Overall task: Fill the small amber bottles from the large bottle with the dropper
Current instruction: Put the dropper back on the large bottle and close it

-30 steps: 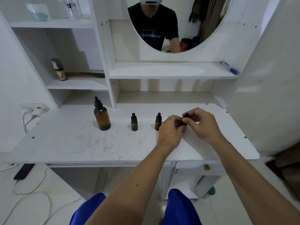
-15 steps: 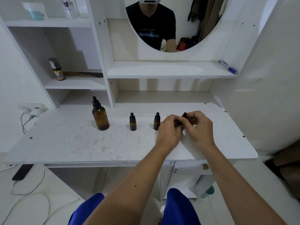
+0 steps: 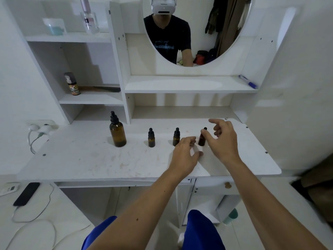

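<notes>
The large amber bottle (image 3: 117, 132) with a black dropper cap stands at the left of the white desk (image 3: 90, 159). Three small amber bottles stand capped in a row to its right: one (image 3: 151, 138), a second (image 3: 176, 137) and a third (image 3: 202, 138). My left hand (image 3: 185, 156) hovers just in front of the second and third bottles, fingers apart, holding nothing. My right hand (image 3: 222, 139) is spread open right beside the third bottle, its thumb tip near the cap; the fingers are apart and grip nothing.
Shelves rise behind the desk, with a spray can (image 3: 72, 84) on the left shelf and a blue pen (image 3: 248, 82) on the right one. A round mirror (image 3: 198, 29) hangs above. A wall socket with plugs (image 3: 42, 126) sits at the left edge.
Both hands held the third small bottle together before. Now it stands on the desk, and both hands have let go and spread open.
</notes>
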Action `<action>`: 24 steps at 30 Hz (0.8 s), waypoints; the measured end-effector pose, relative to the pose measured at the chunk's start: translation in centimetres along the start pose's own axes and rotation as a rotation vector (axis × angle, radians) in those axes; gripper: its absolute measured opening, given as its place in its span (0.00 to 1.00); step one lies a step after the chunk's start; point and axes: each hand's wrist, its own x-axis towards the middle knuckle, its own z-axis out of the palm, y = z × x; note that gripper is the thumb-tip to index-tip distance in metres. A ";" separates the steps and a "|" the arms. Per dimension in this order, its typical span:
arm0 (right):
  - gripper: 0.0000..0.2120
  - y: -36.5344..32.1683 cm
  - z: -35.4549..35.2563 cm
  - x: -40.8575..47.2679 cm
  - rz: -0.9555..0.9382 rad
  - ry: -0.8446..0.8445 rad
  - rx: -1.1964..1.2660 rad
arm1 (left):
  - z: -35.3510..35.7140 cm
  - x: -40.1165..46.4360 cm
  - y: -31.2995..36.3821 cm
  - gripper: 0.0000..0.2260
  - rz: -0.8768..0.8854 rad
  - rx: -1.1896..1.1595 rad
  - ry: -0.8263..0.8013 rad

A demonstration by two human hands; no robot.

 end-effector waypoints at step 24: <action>0.21 -19.3 14.3 -2.1 -0.282 -0.508 0.233 | -22.2 -6.8 -8.2 0.17 -0.212 -0.130 0.405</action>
